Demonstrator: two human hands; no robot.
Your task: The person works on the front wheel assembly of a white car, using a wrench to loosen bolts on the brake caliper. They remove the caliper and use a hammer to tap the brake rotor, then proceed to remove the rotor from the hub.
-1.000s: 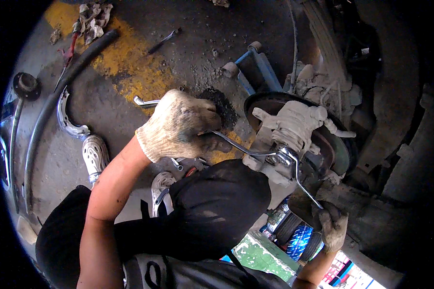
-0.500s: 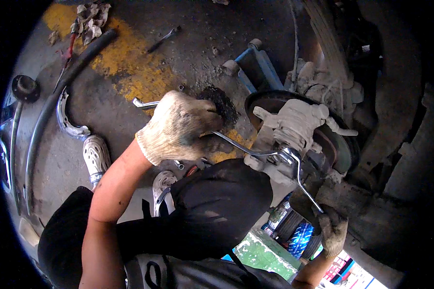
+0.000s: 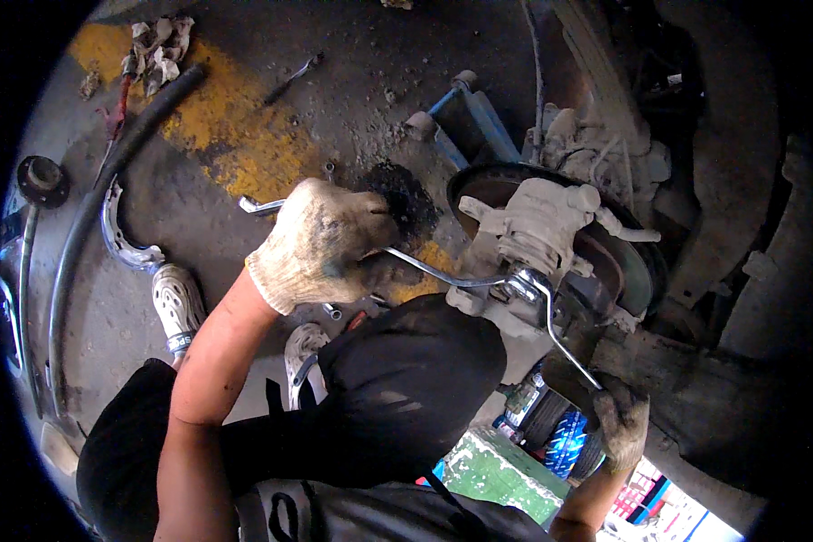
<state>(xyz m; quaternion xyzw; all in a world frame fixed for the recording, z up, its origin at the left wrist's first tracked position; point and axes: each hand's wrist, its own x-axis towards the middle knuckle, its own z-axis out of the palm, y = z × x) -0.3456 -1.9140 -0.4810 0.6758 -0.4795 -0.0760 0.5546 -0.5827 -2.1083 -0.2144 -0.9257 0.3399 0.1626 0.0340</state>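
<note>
My left hand (image 3: 321, 244), in a soiled white knit glove, is closed around the shaft of a double-ended offset ring wrench (image 3: 447, 275). One ring end (image 3: 255, 207) sticks out past the far side of the glove. Its other end meets a second offset wrench (image 3: 551, 321) at the lower edge of a dusty brake caliper (image 3: 537, 226). My gloved right hand (image 3: 621, 420) closes on the lower end of that second wrench. The two wrench heads overlap, so the fastener between them cannot be made out. Behind the caliper sits a brake disc (image 3: 637, 262).
A blue metal stand (image 3: 479, 122) is beyond the caliper. A long dark bar (image 3: 81, 226), a curved metal piece (image 3: 117, 230), a loose wrench (image 3: 294, 79) and a small socket (image 3: 332, 312) lie on the floor. A green block (image 3: 501, 474) stands near my knee.
The whole view has shifted slightly, with floor and caliper sliding left in the picture. Both hands keep their hold on the wrenches, whose heads stay at the caliper.
</note>
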